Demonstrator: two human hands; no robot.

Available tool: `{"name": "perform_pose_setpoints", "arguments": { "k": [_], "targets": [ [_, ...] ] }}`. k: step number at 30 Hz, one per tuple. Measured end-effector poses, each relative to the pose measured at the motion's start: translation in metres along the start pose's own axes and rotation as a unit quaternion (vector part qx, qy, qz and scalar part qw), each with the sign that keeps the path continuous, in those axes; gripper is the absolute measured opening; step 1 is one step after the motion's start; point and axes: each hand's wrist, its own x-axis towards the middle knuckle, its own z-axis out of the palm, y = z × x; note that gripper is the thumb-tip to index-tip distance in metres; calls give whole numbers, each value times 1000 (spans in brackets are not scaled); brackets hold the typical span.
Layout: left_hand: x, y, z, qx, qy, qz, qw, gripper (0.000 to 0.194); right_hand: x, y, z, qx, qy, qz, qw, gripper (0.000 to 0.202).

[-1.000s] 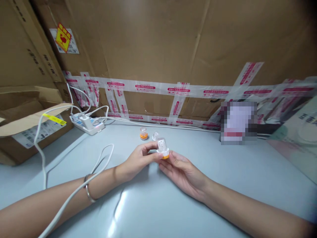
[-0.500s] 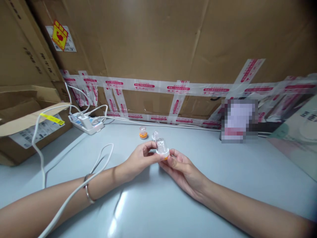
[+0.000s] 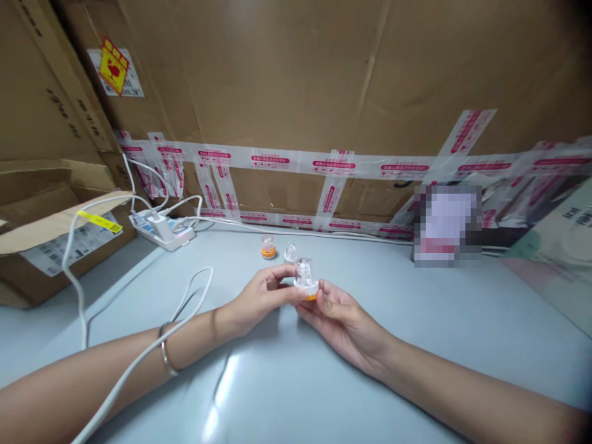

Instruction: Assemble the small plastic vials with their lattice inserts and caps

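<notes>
A small clear dome-topped container (image 3: 306,276) with a white collar and an orange base is held upright between my two hands, above the table. My left hand (image 3: 263,299) pinches its left side with thumb and forefinger. On the right and from below, the fingers of my right hand (image 3: 345,320) grip the orange base. Just behind it stands a clear piece with a white rim (image 3: 291,251). To the left of that piece, a clear container with an orange base (image 3: 268,247) rests on the table.
A white power strip (image 3: 171,234) with cables lies at the back left, beside an open cardboard box (image 3: 65,246). One white cable (image 3: 139,357) crosses over my left forearm. A blurred-out upright object (image 3: 444,225) stands at the back right, before a large taped carton (image 3: 277,80).
The held container has shifted slightly to the right, and more of its orange base shows. The piece behind it is less covered. Both hands keep their hold.
</notes>
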Motion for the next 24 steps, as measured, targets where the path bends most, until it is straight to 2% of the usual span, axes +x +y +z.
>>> {"name": "perform_pose_setpoints", "arguments": {
  "k": [14,19,24],
  "targets": [
    [-1,2,-1,15,-25,9,1000,18,-1,-2,-1,14,-13,33,999,24],
    [1,-3,-1,44,34,15,998,21,1,-3,-4,16,11,29,999,17],
    [3,-13,-5,78,94,-5,992,28,1,-4,-4,-81,71,5,994,20]
  ]
}}
